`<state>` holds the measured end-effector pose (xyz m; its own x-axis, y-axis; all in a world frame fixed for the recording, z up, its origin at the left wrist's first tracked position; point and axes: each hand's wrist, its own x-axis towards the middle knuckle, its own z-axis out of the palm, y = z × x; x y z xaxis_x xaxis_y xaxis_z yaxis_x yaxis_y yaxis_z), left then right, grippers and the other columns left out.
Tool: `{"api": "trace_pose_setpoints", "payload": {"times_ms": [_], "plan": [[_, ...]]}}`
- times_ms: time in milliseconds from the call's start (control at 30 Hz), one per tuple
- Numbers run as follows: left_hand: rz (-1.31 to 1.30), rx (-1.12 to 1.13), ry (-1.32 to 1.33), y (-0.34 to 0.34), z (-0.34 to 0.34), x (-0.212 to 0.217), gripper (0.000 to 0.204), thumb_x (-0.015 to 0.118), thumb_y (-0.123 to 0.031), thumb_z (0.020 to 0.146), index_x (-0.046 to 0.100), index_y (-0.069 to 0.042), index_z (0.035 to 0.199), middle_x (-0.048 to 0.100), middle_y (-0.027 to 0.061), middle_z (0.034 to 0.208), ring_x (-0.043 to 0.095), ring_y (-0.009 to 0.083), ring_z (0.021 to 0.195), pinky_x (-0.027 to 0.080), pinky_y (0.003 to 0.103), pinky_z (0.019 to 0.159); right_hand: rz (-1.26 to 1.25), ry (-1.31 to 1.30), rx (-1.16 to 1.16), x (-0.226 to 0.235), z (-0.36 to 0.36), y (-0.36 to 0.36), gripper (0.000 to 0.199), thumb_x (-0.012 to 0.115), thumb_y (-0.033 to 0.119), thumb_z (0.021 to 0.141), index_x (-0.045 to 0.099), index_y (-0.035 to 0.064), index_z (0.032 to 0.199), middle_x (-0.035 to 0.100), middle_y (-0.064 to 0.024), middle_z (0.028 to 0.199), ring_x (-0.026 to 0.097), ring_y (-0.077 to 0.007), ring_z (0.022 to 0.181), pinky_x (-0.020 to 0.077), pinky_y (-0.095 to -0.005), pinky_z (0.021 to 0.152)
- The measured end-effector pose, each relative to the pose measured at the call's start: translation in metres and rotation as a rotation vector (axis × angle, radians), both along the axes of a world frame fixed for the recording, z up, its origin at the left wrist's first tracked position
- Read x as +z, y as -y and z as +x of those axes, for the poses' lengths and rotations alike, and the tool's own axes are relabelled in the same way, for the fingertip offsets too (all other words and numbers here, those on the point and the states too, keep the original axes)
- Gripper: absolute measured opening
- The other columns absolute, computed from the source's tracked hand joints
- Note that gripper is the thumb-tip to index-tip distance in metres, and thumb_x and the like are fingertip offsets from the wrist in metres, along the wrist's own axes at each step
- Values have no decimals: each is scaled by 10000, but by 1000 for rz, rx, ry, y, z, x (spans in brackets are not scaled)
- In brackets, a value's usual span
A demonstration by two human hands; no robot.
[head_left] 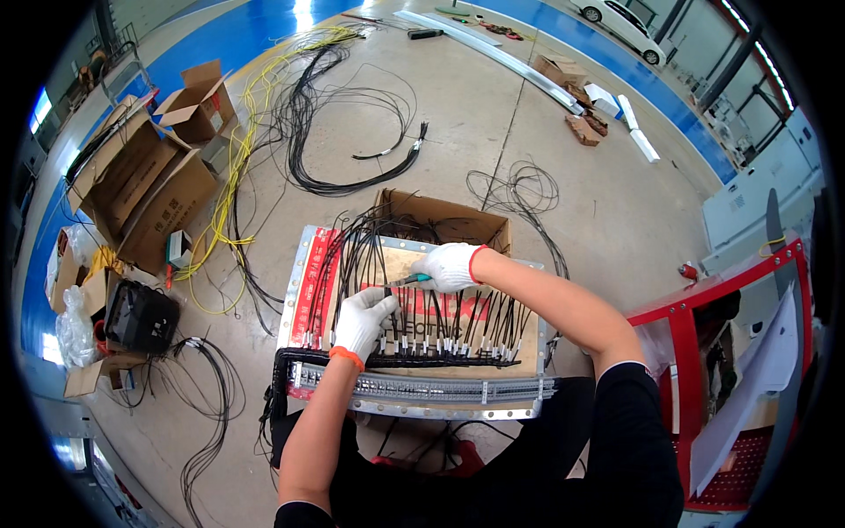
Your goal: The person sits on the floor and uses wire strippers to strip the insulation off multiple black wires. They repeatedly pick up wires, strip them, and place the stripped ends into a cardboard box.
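My right hand (449, 267), in a white glove with a red cuff, is closed around a pair of teal-handled pliers (414, 279). The jaws point left, toward my left hand (363, 320). That hand wears a white glove with an orange cuff and pinches a thin black wire; its fingers partly hide the wire. Both hands are above a metal-edged board (310, 255) resting before me. Along it runs a thick black wire harness (440, 361), from which many thin black wires with white labels fan out. A grey slotted rail (422, 390) lies along the near edge.
An open cardboard box (488, 231) stands just beyond the board, with wire ends hanging over it. Black cable coils (308, 172) and yellow cables (233, 198) lie on the floor. Cartons (167, 207) and a black case (141, 317) are at left; a red metal frame (682, 378) stands at right.
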<state>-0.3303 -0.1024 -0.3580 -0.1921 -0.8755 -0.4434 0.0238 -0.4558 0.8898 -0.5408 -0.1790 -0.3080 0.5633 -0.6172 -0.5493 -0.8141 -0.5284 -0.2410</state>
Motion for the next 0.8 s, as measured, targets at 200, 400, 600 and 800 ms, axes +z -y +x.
{"api": "trace_pose_setpoints", "payload": {"times_ms": [200, 400, 600, 800], "plan": [[21, -4, 5, 1, 2, -2, 216, 715, -141, 913, 692, 32, 1040, 721, 51, 855, 596, 64, 667, 459, 208, 584, -25, 6, -14, 4, 4, -6, 334, 583, 368, 959, 635, 87, 1132, 702, -202, 958, 673, -391, 899, 528, -474, 782], [9, -4, 24, -1, -3, -4, 212, 713, -134, 912, 691, 37, 1037, 717, 53, 845, 597, 65, 665, 463, 211, 582, -15, 154, 1, -4, -8, -8, 357, 589, 406, 962, 641, 91, 1123, 695, -207, 948, 651, -411, 885, 510, -493, 789], [-72, -32, 62, -1, -6, -23, 146, 718, -166, 920, 698, -28, 964, 701, 10, 781, 511, 20, 546, 394, 187, 488, 26, 177, -3, -19, -16, -6, 368, 601, 392, 948, 658, 66, 1109, 696, -227, 960, 657, -412, 909, 519, -478, 793], [-8, -67, 31, -7, -19, 0, 151, 713, -139, 906, 705, 3, 957, 653, -1, 724, 520, 50, 559, 425, 221, 507, -217, 236, -260, 6, -32, -14, 360, 611, 358, 928, 656, 38, 1089, 693, -235, 911, 663, -424, 859, 520, -488, 772]]}}
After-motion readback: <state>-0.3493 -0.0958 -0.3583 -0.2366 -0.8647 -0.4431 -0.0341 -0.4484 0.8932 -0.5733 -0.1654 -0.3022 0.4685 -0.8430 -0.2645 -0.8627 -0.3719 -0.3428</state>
